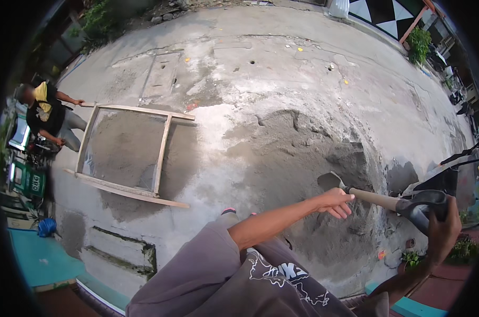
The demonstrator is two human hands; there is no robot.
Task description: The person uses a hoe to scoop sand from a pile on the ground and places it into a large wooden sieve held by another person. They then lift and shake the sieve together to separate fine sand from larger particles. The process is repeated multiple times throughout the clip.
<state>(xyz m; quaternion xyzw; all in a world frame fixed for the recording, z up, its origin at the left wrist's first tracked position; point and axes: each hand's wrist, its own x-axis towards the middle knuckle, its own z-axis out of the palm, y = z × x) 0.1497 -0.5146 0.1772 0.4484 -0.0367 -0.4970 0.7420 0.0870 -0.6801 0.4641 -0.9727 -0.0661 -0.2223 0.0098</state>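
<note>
I hold a shovel (pixel 379 199) with both hands. My left hand (pixel 335 202) grips the wooden shaft low down, close to the blade. My right hand (pixel 444 228) is closed on the black handle grip at the shaft's end. The blade (pixel 330 181) is dug into a grey sand pile (pixel 297 153) on the concrete ground. To the left, a wooden-framed sieve (pixel 126 150) stands tilted with fine sand under it, and another person (pixel 46 113) crouches holding its far end.
Cracked concrete ground (pixel 281 63) stretches ahead with small holes. A step edge (pixel 118 248) lies at lower left, beside a blue bag (pixel 46 227) and a green crate (pixel 28 182). Plants (pixel 420 42) and a black-and-white wall stand at the upper right.
</note>
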